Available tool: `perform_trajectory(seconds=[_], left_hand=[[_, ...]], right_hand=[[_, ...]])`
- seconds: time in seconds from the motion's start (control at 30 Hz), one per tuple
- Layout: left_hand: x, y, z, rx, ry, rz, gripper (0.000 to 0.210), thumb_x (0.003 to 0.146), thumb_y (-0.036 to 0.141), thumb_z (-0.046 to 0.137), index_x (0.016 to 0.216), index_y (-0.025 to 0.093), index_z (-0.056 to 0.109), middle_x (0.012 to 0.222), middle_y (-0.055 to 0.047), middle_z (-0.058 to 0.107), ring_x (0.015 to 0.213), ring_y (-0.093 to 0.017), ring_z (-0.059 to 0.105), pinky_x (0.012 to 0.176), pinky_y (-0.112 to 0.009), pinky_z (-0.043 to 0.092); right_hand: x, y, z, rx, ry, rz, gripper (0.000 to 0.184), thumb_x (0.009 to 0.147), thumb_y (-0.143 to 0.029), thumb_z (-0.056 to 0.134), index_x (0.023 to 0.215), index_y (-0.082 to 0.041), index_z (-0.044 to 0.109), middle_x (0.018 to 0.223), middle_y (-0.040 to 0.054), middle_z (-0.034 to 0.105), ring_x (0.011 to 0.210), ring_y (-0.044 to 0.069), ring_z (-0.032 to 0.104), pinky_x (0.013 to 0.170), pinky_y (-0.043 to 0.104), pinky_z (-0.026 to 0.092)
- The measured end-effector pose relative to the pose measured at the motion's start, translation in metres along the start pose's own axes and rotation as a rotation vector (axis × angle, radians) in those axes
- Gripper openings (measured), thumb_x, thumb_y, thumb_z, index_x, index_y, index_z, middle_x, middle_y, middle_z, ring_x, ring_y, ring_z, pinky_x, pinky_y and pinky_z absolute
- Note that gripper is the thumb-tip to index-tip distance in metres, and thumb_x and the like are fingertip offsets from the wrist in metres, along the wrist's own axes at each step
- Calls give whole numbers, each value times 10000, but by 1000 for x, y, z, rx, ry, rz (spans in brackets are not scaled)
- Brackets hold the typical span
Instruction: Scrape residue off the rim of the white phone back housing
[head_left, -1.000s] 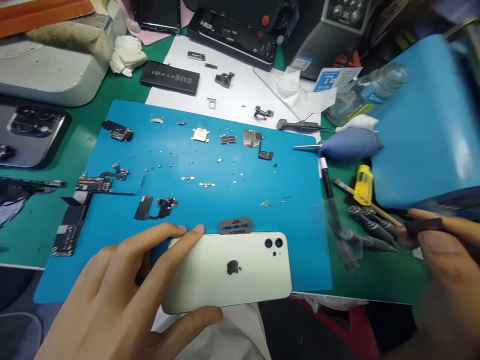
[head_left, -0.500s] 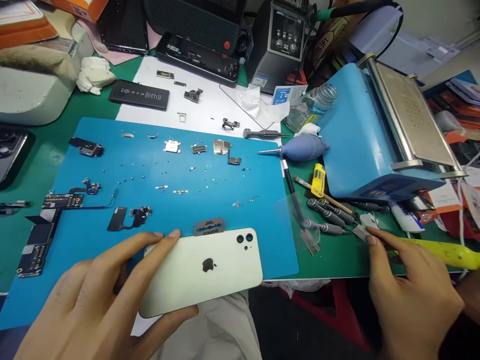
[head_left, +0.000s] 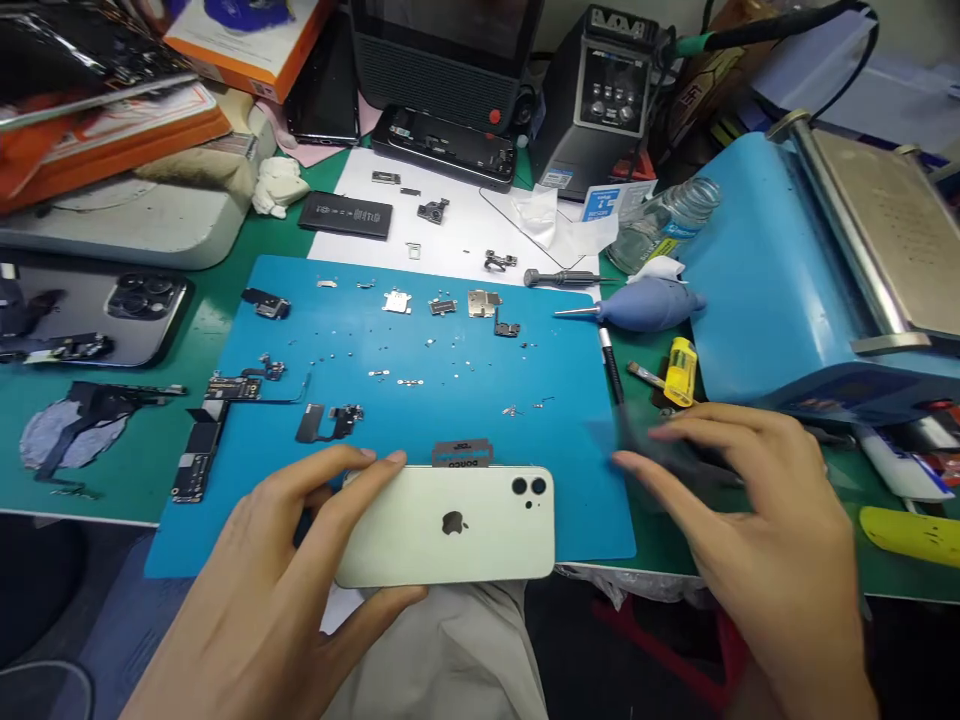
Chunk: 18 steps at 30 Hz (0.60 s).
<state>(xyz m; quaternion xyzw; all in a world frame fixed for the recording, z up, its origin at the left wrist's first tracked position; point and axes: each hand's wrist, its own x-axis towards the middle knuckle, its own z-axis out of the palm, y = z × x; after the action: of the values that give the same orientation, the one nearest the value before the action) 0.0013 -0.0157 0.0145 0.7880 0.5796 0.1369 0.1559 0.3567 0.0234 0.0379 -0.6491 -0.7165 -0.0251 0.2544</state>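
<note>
Head view: left hand (head_left: 274,560), gripping pale-green iPhone (head_left: 465,550); right hand (head_left: 769,515), thumb and fingers parted; glass jar (head_left: 660,227), contents indistinct

We are counting two hands, one left hand (head_left: 259,570) and one right hand (head_left: 765,530); one white phone (head_left: 495,550) bearing two large lenses (head_left: 519,487); and one razor blade (head_left: 462,453). We are also recording one blue mat (head_left: 589,525), one black battery (head_left: 346,216), one bulb blower (head_left: 646,305), one glass jar (head_left: 634,242) and one yellow container (head_left: 680,371). We are leaving the tiny scattered parts untallied, many being too small to separate.
</note>
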Motion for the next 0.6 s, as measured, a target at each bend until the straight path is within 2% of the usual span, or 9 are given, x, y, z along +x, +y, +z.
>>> perform_trajectory(seconds=[0.1, 0.17, 0.27, 0.33, 0.47, 0.6], left_hand=[[2, -2, -2, 33, 2, 48, 762, 1125, 572, 615, 1793, 402, 289, 1590, -156, 524, 1431, -393, 623, 969, -476, 717], [3, -4, -4, 60, -3, 87, 778, 1114, 544, 644, 1795, 372, 310, 1573, -165, 537, 1379, -380, 661, 907, -433, 727], [5, -6, -7, 83, -33, 115, 783, 1113, 570, 642, 1794, 342, 329, 1571, -168, 560, 1347, -376, 685, 881, -426, 724], [7, -6, -8, 89, -48, 128, 781, 1121, 603, 618, 1793, 331, 329, 1580, -167, 564, 1343, -375, 687, 887, -439, 718], [10, -7, -8, 79, -65, 130, 765, 1117, 603, 633, 1780, 340, 355, 1579, -151, 573, 1377, -369, 671, 919, -451, 712], [9, -6, -8, 34, -57, 84, 784, 1089, 621, 677, 1767, 376, 370, 1522, -112, 640, 1339, -340, 713, 930, -437, 722]], right_hand=[[-1, -7, -7, 314, 112, 177, 168, 934, -277, 933, 1059, -264, 823, 1055, 23, 836, 950, 256, 831, 878, 395, 696], [2, -11, -11, 421, 53, 182, 142, 926, -235, 927, 1030, -291, 848, 989, -5, 838, 861, 228, 829, 780, 344, 701], [14, -15, -13, 352, -120, -65, 105, 1003, -240, 849, 1022, -343, 850, 986, -51, 829, 887, 190, 816, 818, 295, 690], [26, -19, -10, 256, -171, -220, 71, 1056, -295, 807, 1078, -360, 823, 1019, -71, 826, 894, 161, 803, 810, 254, 668], [43, -29, 2, 178, -234, -341, 44, 1119, -336, 740, 1155, -345, 763, 1063, -87, 816, 897, 114, 787, 807, 200, 611], [47, -31, 12, 149, -254, -400, 65, 1124, -332, 727, 1180, -358, 750, 1089, -89, 816, 921, 118, 791, 783, 215, 586]])
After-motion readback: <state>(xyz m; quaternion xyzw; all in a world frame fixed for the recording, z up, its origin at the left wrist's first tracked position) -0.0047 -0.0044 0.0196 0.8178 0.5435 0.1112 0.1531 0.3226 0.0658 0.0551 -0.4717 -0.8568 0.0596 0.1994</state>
